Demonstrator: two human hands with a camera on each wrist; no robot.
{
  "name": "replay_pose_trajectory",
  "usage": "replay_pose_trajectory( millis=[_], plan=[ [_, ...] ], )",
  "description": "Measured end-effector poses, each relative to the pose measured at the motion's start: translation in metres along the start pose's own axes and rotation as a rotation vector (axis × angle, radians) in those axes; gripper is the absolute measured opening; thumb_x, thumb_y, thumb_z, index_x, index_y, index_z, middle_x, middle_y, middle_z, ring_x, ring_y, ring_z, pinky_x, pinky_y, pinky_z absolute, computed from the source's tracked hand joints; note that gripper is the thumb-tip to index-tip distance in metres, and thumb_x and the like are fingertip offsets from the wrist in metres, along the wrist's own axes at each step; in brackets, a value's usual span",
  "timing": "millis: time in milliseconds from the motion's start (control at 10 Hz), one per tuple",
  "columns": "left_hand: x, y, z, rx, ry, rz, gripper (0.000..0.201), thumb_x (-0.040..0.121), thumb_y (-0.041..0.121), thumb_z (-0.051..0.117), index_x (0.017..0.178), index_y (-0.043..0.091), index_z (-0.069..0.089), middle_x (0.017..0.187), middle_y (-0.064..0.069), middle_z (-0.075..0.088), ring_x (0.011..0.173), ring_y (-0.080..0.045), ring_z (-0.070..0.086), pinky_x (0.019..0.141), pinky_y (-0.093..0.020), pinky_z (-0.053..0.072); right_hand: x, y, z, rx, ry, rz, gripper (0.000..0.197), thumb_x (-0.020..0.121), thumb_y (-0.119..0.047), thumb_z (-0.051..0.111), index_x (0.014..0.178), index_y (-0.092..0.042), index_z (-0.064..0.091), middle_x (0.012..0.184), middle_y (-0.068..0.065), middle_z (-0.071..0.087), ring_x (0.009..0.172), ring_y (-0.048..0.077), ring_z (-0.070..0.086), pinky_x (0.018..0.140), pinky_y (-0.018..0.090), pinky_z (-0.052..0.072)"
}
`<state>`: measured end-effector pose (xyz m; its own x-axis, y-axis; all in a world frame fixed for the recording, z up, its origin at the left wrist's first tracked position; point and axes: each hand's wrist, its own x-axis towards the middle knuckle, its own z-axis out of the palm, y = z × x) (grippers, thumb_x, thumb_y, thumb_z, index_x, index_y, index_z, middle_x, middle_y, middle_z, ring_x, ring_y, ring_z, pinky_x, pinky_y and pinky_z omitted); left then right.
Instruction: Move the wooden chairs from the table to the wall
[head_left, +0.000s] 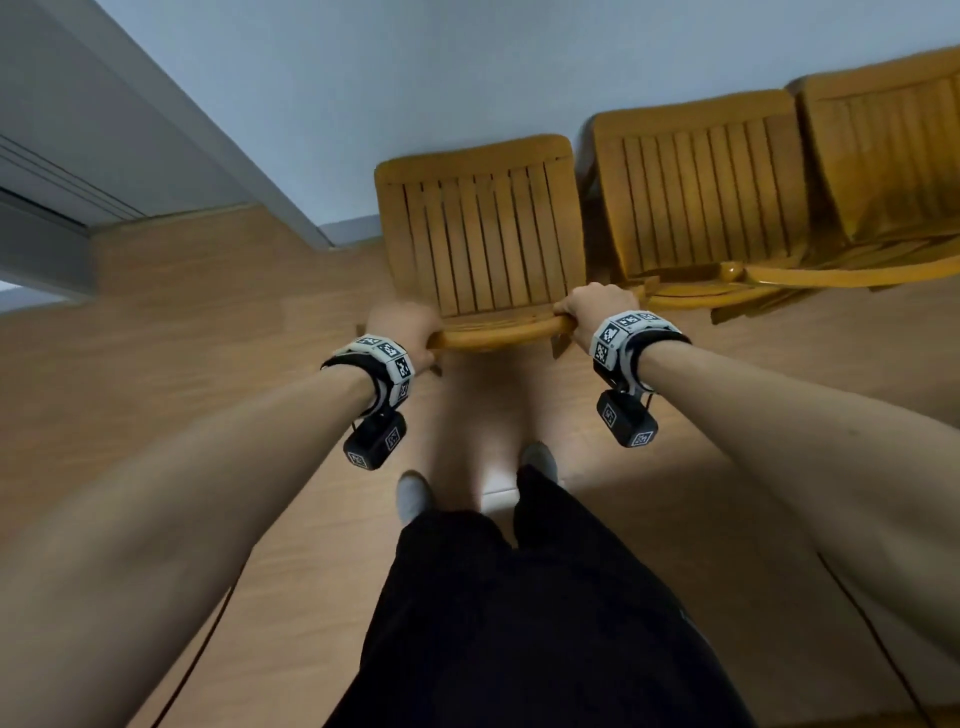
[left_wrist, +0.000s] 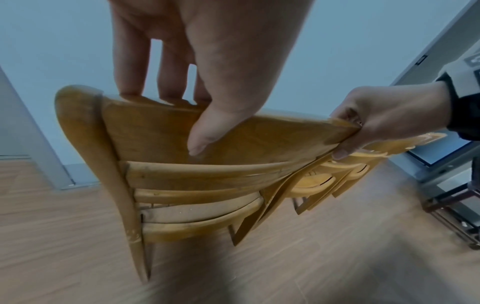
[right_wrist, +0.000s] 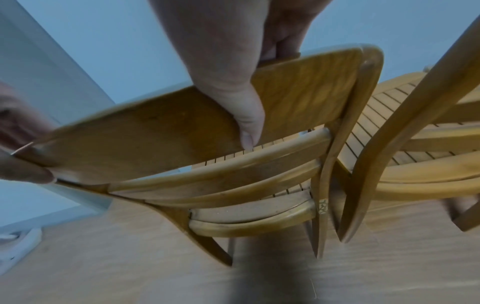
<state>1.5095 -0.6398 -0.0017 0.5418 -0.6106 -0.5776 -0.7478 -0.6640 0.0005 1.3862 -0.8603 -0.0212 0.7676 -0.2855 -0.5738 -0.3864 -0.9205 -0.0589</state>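
Observation:
A wooden chair (head_left: 483, 244) with a slatted seat stands in front of me, facing the pale wall (head_left: 337, 78). Both my hands grip its top back rail (head_left: 498, 332). My left hand (head_left: 415, 335) holds the rail's left end, and my right hand (head_left: 592, 309) holds its right end. In the left wrist view my left hand (left_wrist: 197, 121) has its thumb on the near face of the rail (left_wrist: 272, 139) and its fingers over the top. The right wrist view shows my right hand (right_wrist: 244, 98) wrapped the same way round the rail (right_wrist: 142, 133).
Two more wooden chairs (head_left: 696, 197) (head_left: 893, 145) stand side by side against the wall, close on the right. A grey door frame (head_left: 171, 130) runs along the left. Wood floor (head_left: 182, 322) lies all round. My socked feet (head_left: 413, 493) are just behind the chair. A dark metal stand (left_wrist: 451, 207) is off to the right.

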Motion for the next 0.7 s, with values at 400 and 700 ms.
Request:
replay_pose_trajectory(
  millis=[400, 700],
  plan=[
    [-0.019, 0.008, 0.036, -0.171, 0.029, -0.066, 0.031, 0.086, 0.013, 0.056, 0.112, 0.023, 0.068, 0.101, -0.002, 0.068, 0.090, -0.028, 0.064, 0.068, -0.037, 0.053, -0.021, 0.001, 0.025, 0.049, 0.080, -0.077, 0.020, 0.093, -0.014, 0.061, 0.107, -0.025, 0.070, 0.092, -0.001, 0.065, 0.083, 0.022, 0.060, 0.065, 0.033, 0.046],
    [-0.039, -0.001, 0.010, -0.143, 0.090, 0.102, 0.016, 0.087, 0.023, 0.056, 0.100, 0.023, 0.066, 0.087, 0.004, 0.061, 0.082, -0.022, 0.061, 0.062, -0.031, 0.048, -0.075, -0.014, 0.019, 0.230, 0.206, 0.056, 0.041, 0.088, -0.009, 0.066, 0.128, -0.011, 0.058, 0.130, 0.007, 0.061, 0.122, 0.029, 0.057, 0.102, 0.040, 0.048]
  ],
)
